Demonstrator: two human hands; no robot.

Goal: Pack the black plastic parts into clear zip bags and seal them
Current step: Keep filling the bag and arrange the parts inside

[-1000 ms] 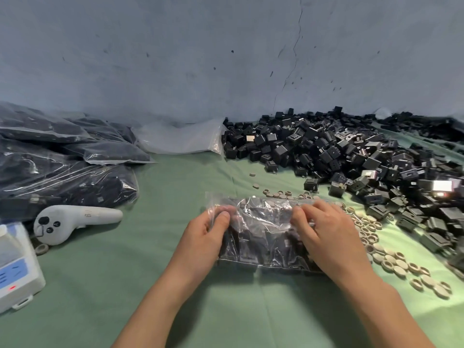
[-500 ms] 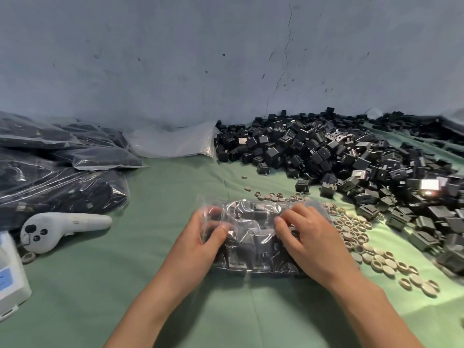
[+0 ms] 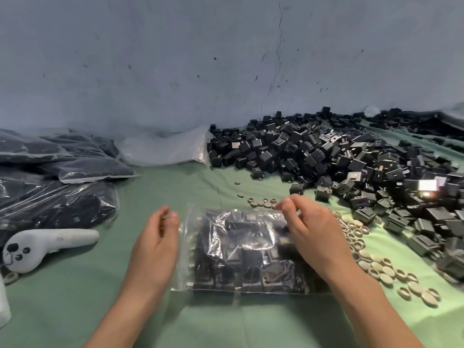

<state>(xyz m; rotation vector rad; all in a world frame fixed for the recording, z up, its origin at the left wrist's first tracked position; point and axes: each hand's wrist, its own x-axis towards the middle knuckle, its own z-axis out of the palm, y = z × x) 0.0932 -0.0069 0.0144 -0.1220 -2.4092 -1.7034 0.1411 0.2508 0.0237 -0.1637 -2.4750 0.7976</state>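
1. The clear zip bag (image 3: 241, 249), w/ black parts (image 3: 251, 262) inside, is lying flat on the green cloth (image 3: 62, 310) covering the bench. It's at bottom-centre of frame, between the two hands.
2. The left hand (image 3: 153, 247) is sitting just beside the bag's left edge, fingers curling loosely. Its thumb is meeting the fingertips near the bag's upper-left corner. Can't tell if any clear film is caught between them.
3. The right hand (image 3: 316, 237) is hovering over the bag's upper-right part, w/ thumb & index tips pressing together by the top edge. Can't tell whether the bag's lip is between them.
4. The hands are sitting apart, one at each side of the bag.
5. A loose pile (image 3: 326, 156) of the same black pieces is spreading across the right & upper right of frame, reaching back to the wall (image 3: 150, 59).
6. Beige rings (image 3: 376, 266) & caps are trailing from above the bag down to lower right, between the bag and the pile.
7. Packed bags (image 3: 57, 204) are lying stacked at centre-left, and empty bags (image 3: 163, 146) are leaning vs. the wall just left of the pile.
8. A white controller (image 3: 50, 241) is lying in front of the packed bags. A white device (image 3: 3, 305) is showing at the lower-left edge, mostly cut off.
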